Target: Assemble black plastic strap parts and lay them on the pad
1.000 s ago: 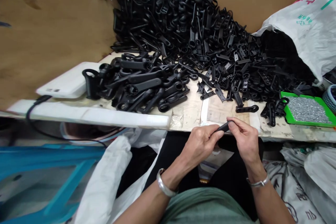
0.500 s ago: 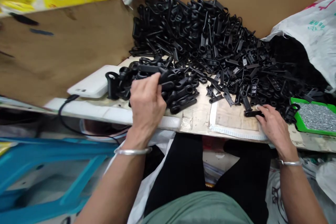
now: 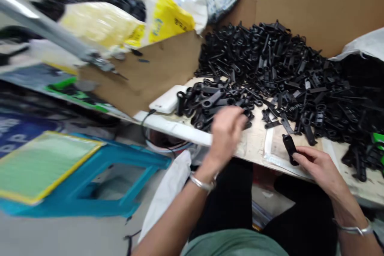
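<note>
My right hand pinches a short black plastic piece at the near edge of the worktable. My left hand, smeared by motion, hovers by the nearer heap of longer black handles; I cannot make out its fingers or whether it holds anything. A big pile of small black plastic parts covers the back of the table.
A white flat device with a cable lies at the table's left end. Cardboard walls stand behind. A blue plastic stool is on the floor to the left, yellow sacks beyond, and a white bag hangs by my knees.
The view has swung left. My left hand has drawn back from the handle heap toward me. My right hand has lifted the black piece off the table.
</note>
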`<state>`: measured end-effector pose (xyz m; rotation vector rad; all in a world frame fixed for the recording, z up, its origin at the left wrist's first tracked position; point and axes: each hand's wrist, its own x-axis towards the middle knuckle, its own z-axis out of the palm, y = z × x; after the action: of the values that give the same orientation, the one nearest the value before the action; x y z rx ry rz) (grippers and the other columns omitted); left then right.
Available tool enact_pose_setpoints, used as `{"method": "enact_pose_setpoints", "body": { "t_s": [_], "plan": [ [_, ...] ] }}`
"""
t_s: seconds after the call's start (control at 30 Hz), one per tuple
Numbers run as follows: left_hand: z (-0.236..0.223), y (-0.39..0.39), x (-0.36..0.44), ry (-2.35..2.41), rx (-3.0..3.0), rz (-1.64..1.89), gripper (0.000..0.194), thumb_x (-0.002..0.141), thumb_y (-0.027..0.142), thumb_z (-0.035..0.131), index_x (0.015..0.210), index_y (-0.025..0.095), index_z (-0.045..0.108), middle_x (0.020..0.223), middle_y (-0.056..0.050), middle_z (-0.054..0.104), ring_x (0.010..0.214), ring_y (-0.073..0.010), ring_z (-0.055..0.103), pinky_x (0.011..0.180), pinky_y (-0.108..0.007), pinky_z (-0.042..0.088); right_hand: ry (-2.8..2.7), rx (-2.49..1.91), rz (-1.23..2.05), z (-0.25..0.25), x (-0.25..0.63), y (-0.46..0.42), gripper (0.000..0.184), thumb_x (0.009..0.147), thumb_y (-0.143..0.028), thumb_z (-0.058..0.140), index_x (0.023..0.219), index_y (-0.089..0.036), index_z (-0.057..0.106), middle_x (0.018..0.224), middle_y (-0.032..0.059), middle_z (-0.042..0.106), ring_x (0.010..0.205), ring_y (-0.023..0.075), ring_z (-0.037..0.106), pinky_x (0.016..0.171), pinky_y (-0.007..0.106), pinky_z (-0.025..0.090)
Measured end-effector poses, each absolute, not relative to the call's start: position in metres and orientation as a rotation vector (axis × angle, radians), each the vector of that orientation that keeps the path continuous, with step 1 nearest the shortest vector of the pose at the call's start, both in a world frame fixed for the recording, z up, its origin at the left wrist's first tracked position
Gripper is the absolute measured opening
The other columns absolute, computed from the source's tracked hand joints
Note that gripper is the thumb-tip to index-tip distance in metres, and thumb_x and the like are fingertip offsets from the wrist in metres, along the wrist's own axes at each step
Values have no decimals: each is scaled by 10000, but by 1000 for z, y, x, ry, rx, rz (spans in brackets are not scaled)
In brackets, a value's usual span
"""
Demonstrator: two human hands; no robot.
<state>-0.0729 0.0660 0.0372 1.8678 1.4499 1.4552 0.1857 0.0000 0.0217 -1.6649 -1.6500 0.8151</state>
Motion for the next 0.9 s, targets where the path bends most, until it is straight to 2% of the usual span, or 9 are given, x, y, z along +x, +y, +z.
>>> {"method": "enact_pose_setpoints", "body": {
  "t_s": [0.07,0.17,0.23,0.3,0.4,0.47,0.6,0.77,0.9],
  "plan": [
    [23,39,-45,1156,1679,1222,269,877,351,580,1039,178,706,1023,-75,742,949,-227,668,873,-365,501,-1680,-1544,920,20,162,5,311,820,-456,627,934,-206,773,819,35,766,718,214,694,645,301,550],
    [4,21,-16,841,1141,1148,280,858,377,611,995,154,709,989,-86,744,963,-237,668,883,-352,500,-1864,-1429,899,20,143,13,294,881,-427,569,953,-228,773,834,22,767,744,210,698,694,306,557],
    [-1,21,-10,804,918,1237,286,825,400,659,923,135,706,945,-98,745,947,-235,669,892,-347,489,-1989,-1474,678,20,144,20,304,921,-399,515,946,-231,767,903,41,769,804,224,705,758,329,553],
    [-1,26,-12,819,792,1289,301,787,418,707,874,130,683,850,-90,737,846,-212,676,810,-318,498,-2039,-1644,305,20,151,29,304,937,-360,487,981,-210,748,1017,88,754,880,256,705,804,370,543],
    [2,31,-22,837,675,1266,340,766,433,731,888,132,632,699,-40,682,630,-153,638,615,-250,457,-2066,-2009,-146,21,157,44,290,940,-310,473,1069,-175,695,1112,151,711,843,303,708,710,416,536],
    [4,29,-26,805,615,1214,365,767,439,732,920,129,616,664,-13,644,555,-122,599,564,-231,429,-2101,-2185,-241,21,154,52,285,943,-312,470,1093,-175,670,1131,166,689,770,310,708,624,411,514],
    [6,23,-29,717,500,1095,383,813,462,689,961,114,630,720,-35,647,578,-119,603,567,-233,446,-2067,-2284,-252,19,151,60,287,948,-327,467,1130,-194,646,1118,165,673,751,294,698,608,386,481],
    [6,23,-25,624,388,1014,317,900,399,590,1004,105,648,809,-91,695,676,-157,639,691,-299,519,-2058,-2221,-221,19,160,55,279,927,-263,488,1138,-196,658,1078,145,692,785,257,684,656,345,470],
    [5,23,-22,598,373,959,297,937,369,528,1002,110,659,876,-114,717,722,-172,658,754,-333,531,-2013,-1937,84,23,170,42,233,902,-273,520,1033,-199,698,967,79,731,808,220,670,718,314,480]
  ]
}}
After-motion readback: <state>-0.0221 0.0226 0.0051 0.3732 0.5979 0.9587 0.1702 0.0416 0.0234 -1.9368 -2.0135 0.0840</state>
